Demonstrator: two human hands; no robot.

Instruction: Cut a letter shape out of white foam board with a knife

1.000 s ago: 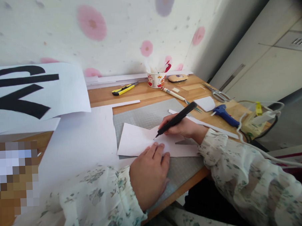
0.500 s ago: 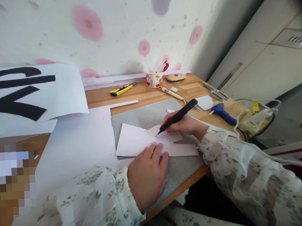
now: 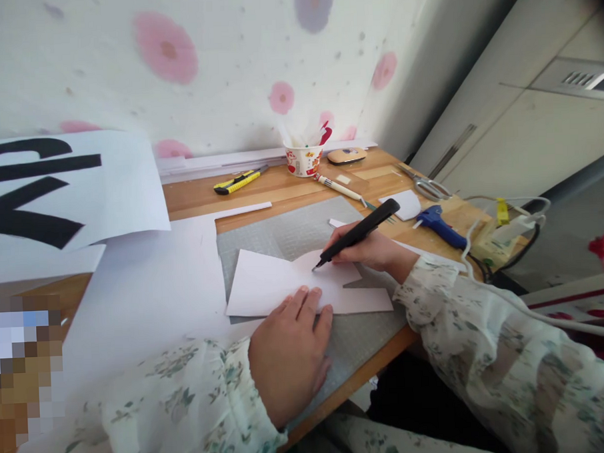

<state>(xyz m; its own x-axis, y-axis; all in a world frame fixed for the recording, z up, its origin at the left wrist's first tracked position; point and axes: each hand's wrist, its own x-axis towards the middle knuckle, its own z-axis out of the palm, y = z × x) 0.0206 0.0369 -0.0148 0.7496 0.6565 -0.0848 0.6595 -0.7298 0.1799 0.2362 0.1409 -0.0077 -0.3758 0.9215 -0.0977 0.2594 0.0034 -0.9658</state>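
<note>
My right hand (image 3: 361, 247) is closed around a thick black pen (image 3: 360, 233), tilted with its tip at the surface of a white cut-out piece of board (image 3: 267, 281). The piece has angled edges and a notch at its right end. Fingers stretched out, my left hand (image 3: 293, 344) lies flat on the near edge of that piece. Beneath the piece is a grey cutting mat (image 3: 242, 239). A large white sheet (image 3: 159, 286) lies left of the mat.
A yellow utility knife (image 3: 240, 182), a patterned paper cup (image 3: 303, 161) with sticks, a cream-handled tool (image 3: 339, 187) and an orange mouse (image 3: 347, 156) stand along the back. Scissors (image 3: 430, 187), a blue glue gun (image 3: 442, 228) and cables are at right. A black-lettered sheet (image 3: 125, 187) is at left.
The whole view has shifted slightly, moving the scene a little to the left. The pen tip stays near the middle of the white piece, and my left hand keeps its place on it.
</note>
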